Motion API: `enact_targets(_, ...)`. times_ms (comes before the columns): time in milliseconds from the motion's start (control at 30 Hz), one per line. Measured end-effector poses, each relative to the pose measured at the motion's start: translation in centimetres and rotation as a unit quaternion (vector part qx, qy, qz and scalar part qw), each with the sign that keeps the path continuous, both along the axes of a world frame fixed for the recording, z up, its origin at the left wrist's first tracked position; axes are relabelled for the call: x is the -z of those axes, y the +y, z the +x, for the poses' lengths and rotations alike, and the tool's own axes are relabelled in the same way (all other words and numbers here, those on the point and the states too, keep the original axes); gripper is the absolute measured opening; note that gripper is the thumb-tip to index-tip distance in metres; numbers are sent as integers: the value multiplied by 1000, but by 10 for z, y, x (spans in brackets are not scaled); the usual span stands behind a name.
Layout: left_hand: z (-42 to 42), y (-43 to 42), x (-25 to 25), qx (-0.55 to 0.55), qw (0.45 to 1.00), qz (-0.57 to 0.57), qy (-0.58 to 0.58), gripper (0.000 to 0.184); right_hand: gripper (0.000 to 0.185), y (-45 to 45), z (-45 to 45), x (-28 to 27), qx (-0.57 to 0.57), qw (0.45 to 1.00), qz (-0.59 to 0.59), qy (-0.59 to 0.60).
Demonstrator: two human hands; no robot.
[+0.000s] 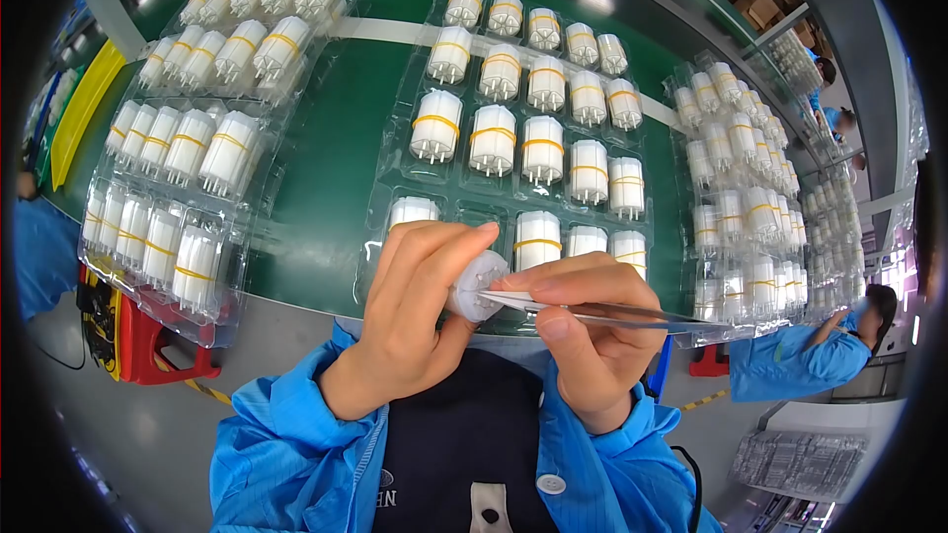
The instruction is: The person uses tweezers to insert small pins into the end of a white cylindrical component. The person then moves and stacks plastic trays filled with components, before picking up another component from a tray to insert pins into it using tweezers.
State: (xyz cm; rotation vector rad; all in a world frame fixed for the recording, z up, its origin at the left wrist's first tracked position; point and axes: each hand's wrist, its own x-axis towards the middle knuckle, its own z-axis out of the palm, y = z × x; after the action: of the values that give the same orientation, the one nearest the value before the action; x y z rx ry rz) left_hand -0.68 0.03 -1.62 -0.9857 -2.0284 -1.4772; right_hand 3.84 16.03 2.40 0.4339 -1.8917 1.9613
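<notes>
My left hand (410,311) is closed around a white cylindrical part (476,288), its round end face turned toward my right hand. Pinched in my right hand (592,321) is a pair of metal tweezers (632,315), whose pale tips touch the end face of the part. Just beyond my hands lies a clear plastic tray (390,178) with several white cylinders (492,140), each with a yellow band and pins on one end.
More clear trays of banded white cylinders stand at the left (227,150) and right (760,212) on the green table (321,153). A red stool (148,341) is below the left edge. A person in blue (800,355) is at the right.
</notes>
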Motion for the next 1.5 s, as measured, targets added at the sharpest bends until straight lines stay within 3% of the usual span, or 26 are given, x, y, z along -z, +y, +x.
enact_targets(467, 2, -3, -2, 24, 998, -15, -51, 72, 15, 4, -3, 2, -21, 1000, -5, -3)
enact_targets(667, -1, -3, -3, 20, 998, -26, -48, 74, 14, 2, -6, -5, 7, 998, 58, 13)
enact_targets(733, -3, -3, -3, 12, 999, -44, -21, 74, 14, 1, -7, -15, 17, 988, 153, 21)
enact_targets(833, -4, -3, -4, 15, 998, -51, -17, 73, 16, 3, -10, -19, 9, 981, 190, 35)
enact_targets(1067, 0, -11, -15, 56, 997, -39, -38, 72, 20, 17, -14, -12, -26, 997, 48, 49)
enact_targets(1233, 2, -11, -17, 126, 982, 0, -141, 66, 20, 20, -20, -10, -45, 990, 91, 96)
enact_targets(1500, 2, -12, -19, 140, 977, -7, -161, 66, 18, 22, -22, -10, -53, 986, 116, 111)
